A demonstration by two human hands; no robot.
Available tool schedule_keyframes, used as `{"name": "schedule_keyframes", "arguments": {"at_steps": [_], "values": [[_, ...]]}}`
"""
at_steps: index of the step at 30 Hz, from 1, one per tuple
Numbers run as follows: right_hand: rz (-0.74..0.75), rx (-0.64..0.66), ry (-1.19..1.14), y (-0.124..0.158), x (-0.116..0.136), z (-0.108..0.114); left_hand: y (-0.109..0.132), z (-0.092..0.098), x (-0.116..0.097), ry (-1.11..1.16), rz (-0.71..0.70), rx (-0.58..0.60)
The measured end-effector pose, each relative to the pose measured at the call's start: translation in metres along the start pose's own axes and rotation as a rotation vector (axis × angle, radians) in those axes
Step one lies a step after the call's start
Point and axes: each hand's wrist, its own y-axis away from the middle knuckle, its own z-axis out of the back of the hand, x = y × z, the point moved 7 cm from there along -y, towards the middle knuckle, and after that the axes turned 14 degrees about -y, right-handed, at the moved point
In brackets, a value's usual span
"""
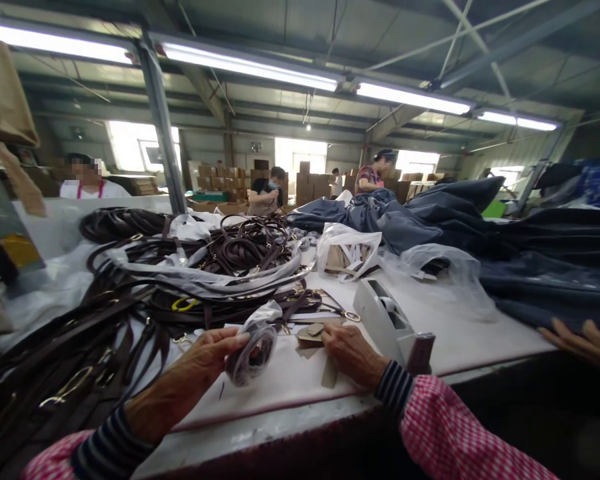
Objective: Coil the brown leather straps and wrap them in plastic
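Between the thumb and fingers of my left hand point(205, 360) is a coiled strap in clear plastic wrap point(251, 357), raised just above the table's front part. My right hand point(353, 353) has its fingers curled together at a small pile of tan tags point(310, 335), pinching the edge of one; the fingertips are partly hidden. Another tan tag point(329, 373) lies under that hand. To the right of it stands a grey tape dispenser point(383, 310). Dark brown straps with metal clips point(145, 313) are heaped to the left and behind my left hand.
A clear bag of tan pieces point(347, 253) and an open plastic bag point(447, 277) lie farther back on the white table point(480, 340). Dark blue material point(545, 280) covers the right side, where another person's hand point(583, 343) rests. Several people work beyond the table.
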Motion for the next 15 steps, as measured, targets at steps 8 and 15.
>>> {"name": "schedule_keyframes", "arguments": {"at_steps": [8,15], "values": [[-0.165,-0.224,-0.082,0.005,-0.020,0.001,-0.002,0.002,-0.001,-0.030,-0.066,0.018],[-0.121,-0.472,-0.155,0.026,-0.011,0.030,-0.002,0.003,-0.002,-0.052,0.002,0.014]]}}
